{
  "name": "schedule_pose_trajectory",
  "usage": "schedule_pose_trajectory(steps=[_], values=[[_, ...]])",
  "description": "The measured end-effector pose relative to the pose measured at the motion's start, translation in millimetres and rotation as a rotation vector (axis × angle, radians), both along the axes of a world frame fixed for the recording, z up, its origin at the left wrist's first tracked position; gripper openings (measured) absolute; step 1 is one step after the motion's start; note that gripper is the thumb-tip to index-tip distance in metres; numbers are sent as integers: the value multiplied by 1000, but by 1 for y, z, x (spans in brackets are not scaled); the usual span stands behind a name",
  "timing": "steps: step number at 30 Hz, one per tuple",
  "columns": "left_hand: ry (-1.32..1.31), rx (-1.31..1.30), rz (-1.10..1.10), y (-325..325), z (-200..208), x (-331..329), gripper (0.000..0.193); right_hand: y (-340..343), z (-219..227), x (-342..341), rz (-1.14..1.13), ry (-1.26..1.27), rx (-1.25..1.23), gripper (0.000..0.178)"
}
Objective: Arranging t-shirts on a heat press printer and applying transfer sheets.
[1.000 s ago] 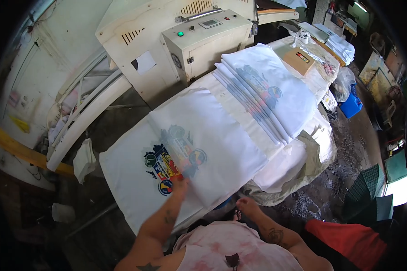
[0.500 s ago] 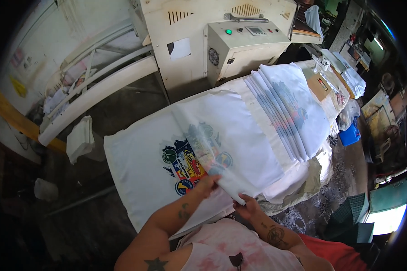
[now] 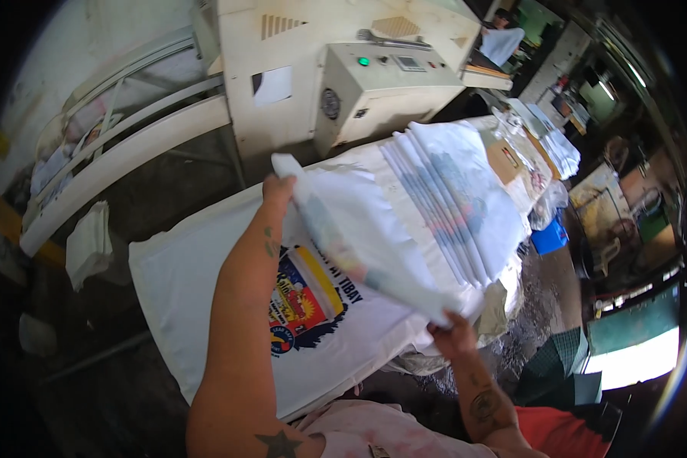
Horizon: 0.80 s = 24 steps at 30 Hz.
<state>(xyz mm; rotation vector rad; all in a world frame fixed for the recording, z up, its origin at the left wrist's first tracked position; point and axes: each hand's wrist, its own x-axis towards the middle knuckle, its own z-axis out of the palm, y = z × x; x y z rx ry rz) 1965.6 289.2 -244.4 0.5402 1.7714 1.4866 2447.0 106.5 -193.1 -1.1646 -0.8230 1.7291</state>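
Note:
A thin white sheet (image 3: 359,248) with a faint coloured print showing through it stretches between my two hands, its lower part bent into a loose fold. My left hand (image 3: 278,188) is closed on its far end, arm reaching out across the table. At the near end, my right hand (image 3: 455,337) pinches the corner. Whether the sheet is cloth or paper I cannot tell. Beneath and to its left, a white cloth (image 3: 198,263) lies flat, bearing a colourful print (image 3: 305,301) of a paint bucket, partly hidden by my left forearm.
Several folded white printed pieces (image 3: 450,198) lie overlapped at the table's right. Behind stands a cream machine with a control box (image 3: 389,91), its green light lit. A curved pale rail (image 3: 122,179) runs at left. Beyond the pile are a cardboard piece (image 3: 504,160) and a blue container (image 3: 549,235).
My left hand has moved from the near side to the sheet's far end. My right hand has shifted right, and the sheet is lifted, uncovering more of the bucket print. The view has shifted too.

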Motion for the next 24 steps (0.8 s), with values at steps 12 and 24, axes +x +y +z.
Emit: schedule_pose_trajectory(steps=[12,24], values=[[337,492,-2,-47,343,107,75,56,224,120,28,494,636,30],[436,294,-135,118,302,206,64,169,194,219,-212,434,347,32]])
